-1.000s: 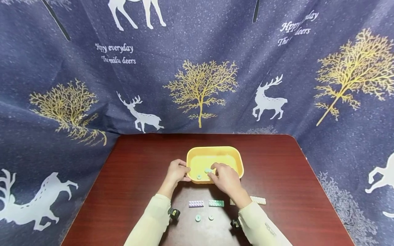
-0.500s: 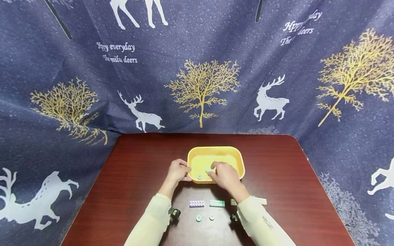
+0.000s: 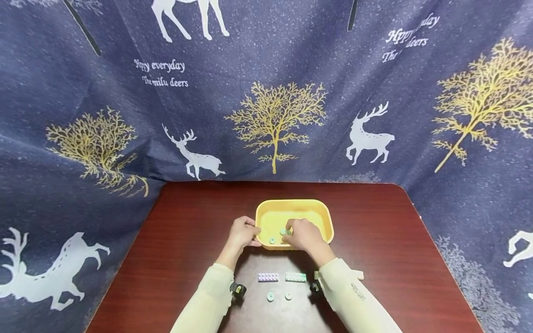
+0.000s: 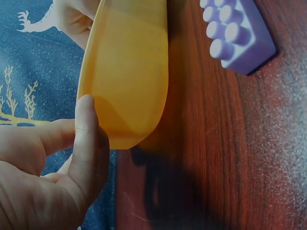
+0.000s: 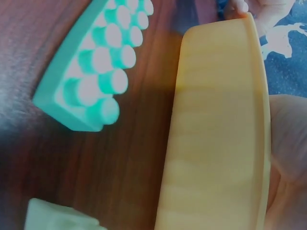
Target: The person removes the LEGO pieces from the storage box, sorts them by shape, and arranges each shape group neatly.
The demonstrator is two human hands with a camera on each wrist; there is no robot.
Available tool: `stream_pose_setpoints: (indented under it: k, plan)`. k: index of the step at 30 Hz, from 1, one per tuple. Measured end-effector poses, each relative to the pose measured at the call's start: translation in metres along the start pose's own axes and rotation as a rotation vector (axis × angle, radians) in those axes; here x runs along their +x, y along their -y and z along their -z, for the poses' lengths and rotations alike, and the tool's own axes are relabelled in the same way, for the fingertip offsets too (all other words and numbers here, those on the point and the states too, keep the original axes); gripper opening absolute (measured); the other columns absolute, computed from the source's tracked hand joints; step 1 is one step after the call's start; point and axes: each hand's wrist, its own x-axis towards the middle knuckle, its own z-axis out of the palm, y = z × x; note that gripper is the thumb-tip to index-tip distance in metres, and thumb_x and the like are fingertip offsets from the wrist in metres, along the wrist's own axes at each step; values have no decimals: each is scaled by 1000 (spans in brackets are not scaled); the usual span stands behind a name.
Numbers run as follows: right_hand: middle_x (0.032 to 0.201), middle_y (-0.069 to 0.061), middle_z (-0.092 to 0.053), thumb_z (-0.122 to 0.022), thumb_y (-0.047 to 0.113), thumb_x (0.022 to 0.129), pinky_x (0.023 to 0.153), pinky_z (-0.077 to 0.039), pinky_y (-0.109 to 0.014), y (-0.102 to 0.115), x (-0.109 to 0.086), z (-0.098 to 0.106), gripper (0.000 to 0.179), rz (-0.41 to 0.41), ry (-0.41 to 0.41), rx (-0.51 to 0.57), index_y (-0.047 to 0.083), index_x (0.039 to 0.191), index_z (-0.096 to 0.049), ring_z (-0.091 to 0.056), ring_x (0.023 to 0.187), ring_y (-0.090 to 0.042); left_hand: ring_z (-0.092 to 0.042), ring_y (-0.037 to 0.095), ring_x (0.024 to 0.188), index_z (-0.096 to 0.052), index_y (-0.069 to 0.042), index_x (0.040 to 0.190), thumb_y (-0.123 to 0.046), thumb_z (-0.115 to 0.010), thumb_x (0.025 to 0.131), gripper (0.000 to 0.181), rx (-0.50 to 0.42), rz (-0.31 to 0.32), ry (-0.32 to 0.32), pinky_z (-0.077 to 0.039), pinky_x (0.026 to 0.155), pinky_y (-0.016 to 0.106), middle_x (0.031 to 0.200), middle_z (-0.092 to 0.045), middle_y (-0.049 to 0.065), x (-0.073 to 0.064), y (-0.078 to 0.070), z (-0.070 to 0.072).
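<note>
A yellow plastic bin (image 3: 326,217) sits on the table. My left hand (image 3: 241,232) grips its near left corner, the thumb over the rim in the left wrist view. My right hand (image 3: 306,236) reaches in over the front wall, thumb and fingers curled about a small round green piece (image 3: 288,233) low in the bin. Touching that piece in the head view is a similar round green piece (image 3: 283,231). Another green disc with a centre hub (image 3: 272,240) lies in the front left corner. In the right wrist view the bin's wall hides the right fingertips.
In front of the bin lie a purple studded brick (image 3: 268,277), a green studded brick (image 3: 295,277) and a pale cream brick (image 3: 357,274) partly under the right sleeve. Nearer stand two round pieces, a green one (image 3: 270,296) and a paler one (image 3: 288,296). A patterned cloth (image 3: 200,92) hangs behind the table.
The right thumb and fingers have shifted slightly at the round pieces, and both pieces show separately again. The left hand stays on the bin's corner. The whole head view has drifted slightly.
</note>
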Motion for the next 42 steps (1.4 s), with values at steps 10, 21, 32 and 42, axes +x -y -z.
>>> stream_pose_setpoints:
  k: [10, 21, 32, 42]
  plan:
    - [93, -5, -74, -89, 38, 71, 60, -59, -42, 1, 7, 1, 36, 0, 45, -27, 19, 97, -73, -68, 79, -26, -66, 21, 60, -53, 15, 115, 10, -66, 89, 29, -6, 2, 1, -69, 56, 35, 97, -67, 29, -1, 3, -3]
    - [91, 0, -73, -89, 30, 70, 61, -60, -41, -2, 10, 0, 27, -37, 70, -32, 20, 91, -74, -67, 79, -25, -65, 22, 60, -53, 16, 116, 10, -66, 89, 30, -11, -3, 6, -69, 56, 35, 93, -68, 26, 2, 6, -5]
    - [83, 2, -69, -75, 11, 68, 55, -56, -39, -2, 13, -2, 17, -39, 65, -38, 22, 81, -71, -62, 72, -21, -66, 21, 61, -52, 16, 116, 10, -66, 89, 31, -4, -13, 4, -69, 56, 35, 88, -67, 20, 2, 4, -3]
    - [80, 2, -67, -69, 11, 74, 52, -54, -38, -5, 14, 0, 11, -55, 0, -22, 22, 74, -65, -61, 71, -21, -66, 22, 60, -52, 17, 116, 10, -65, 89, 30, 2, -10, 10, -69, 56, 35, 99, -67, 32, 1, 2, -1]
